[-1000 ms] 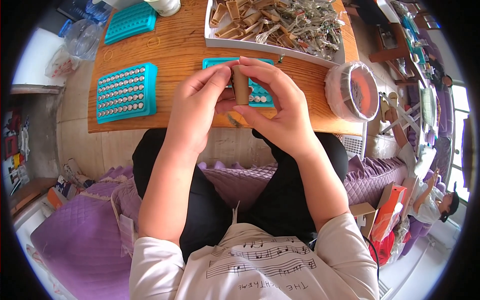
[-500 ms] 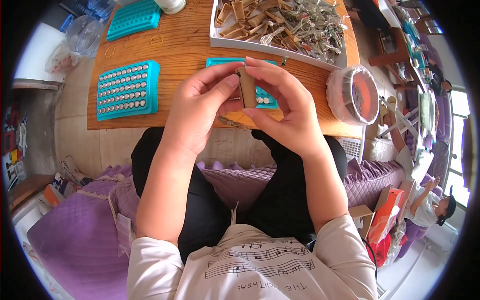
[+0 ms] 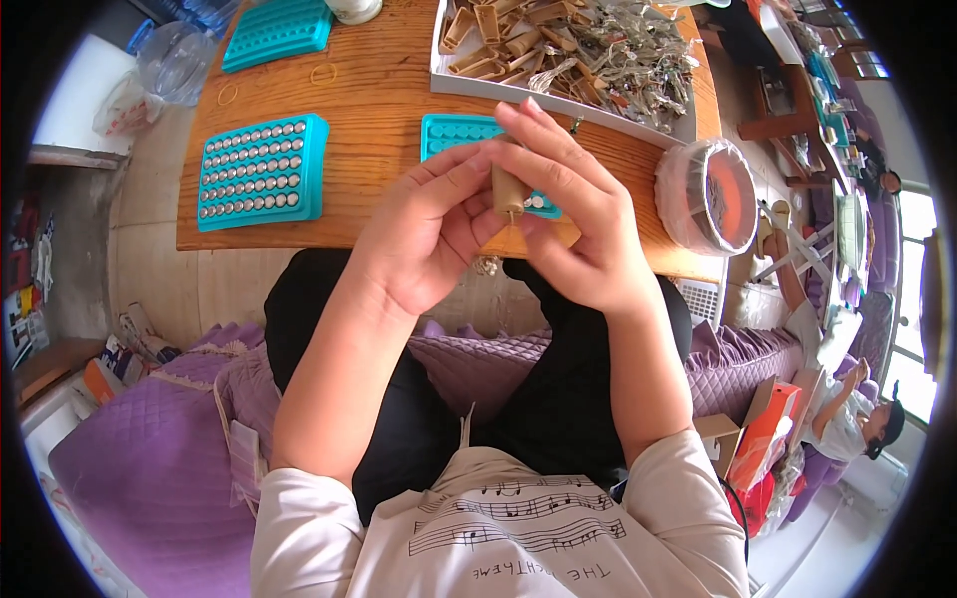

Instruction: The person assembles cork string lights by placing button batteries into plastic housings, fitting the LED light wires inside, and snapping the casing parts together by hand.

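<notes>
Head view: brown tube (image 3: 508,189) between left hand (image 3: 423,227), grasping it, and right hand (image 3: 595,221), grip unclear.

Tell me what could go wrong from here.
The brown piece, cupped between the left hand and right hand, could slip and drop. The filled teal tray sits near the front edge of the table; a bump might spill its silver discs.

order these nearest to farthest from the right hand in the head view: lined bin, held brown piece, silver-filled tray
1. Held brown piece: just left of the right hand
2. Lined bin: to its right
3. Silver-filled tray: far left
</notes>
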### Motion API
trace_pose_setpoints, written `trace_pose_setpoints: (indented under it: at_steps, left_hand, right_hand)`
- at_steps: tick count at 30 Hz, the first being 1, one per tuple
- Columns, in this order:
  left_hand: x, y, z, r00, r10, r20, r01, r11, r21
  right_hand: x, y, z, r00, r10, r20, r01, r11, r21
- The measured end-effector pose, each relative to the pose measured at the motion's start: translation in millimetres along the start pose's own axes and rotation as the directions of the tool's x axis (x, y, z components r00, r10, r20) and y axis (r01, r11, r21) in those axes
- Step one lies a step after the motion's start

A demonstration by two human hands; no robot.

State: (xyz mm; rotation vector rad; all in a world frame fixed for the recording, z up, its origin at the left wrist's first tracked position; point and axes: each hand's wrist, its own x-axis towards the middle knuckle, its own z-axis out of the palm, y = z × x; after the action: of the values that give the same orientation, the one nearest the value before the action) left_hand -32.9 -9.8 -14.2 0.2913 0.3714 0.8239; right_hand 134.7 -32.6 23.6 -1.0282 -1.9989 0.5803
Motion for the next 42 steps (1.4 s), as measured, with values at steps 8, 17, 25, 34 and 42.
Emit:
trace_pose_setpoints:
  at_steps: [8, 17, 25, 34, 42]
  left_hand:
    - [-6.0, -11.0, 8.6, 0.993, -0.114, -0.013, 0.111, 0.986, -0.127]
    - [2.0, -20.0, 5.3, 0.863, 0.358, 0.357, -0.505, 0.644, 0.575]
    - [-2.7, -27.2, 18.2, 0.722, 0.428, 0.544, -0.684, 0.322, 0.654]
    - [-28.5, -25.1, 50.3, 0.610, 0.666, 0.430, -0.717, 0.233, 0.657]
    - [-26.1, -22.8, 43.8, 0.635, 0.667, 0.389, -0.694, 0.273, 0.666]
  right_hand:
    - [-1.1, 12.5, 9.0, 0.960, -0.263, -0.091, 0.248, 0.957, -0.149]
    - [-7.2, 2.2, 5.0, 0.961, -0.208, -0.183, 0.179, 0.970, -0.165]
    - [-15.8, 0.3, 33.7, 0.960, -0.167, -0.226, 0.176, 0.984, 0.020]
    - [-20.3, -15.3, 47.4, 0.947, -0.227, -0.225, 0.246, 0.968, 0.057]
    - [-9.8, -24.1, 45.7, 0.914, -0.296, -0.278, 0.283, 0.955, -0.088]
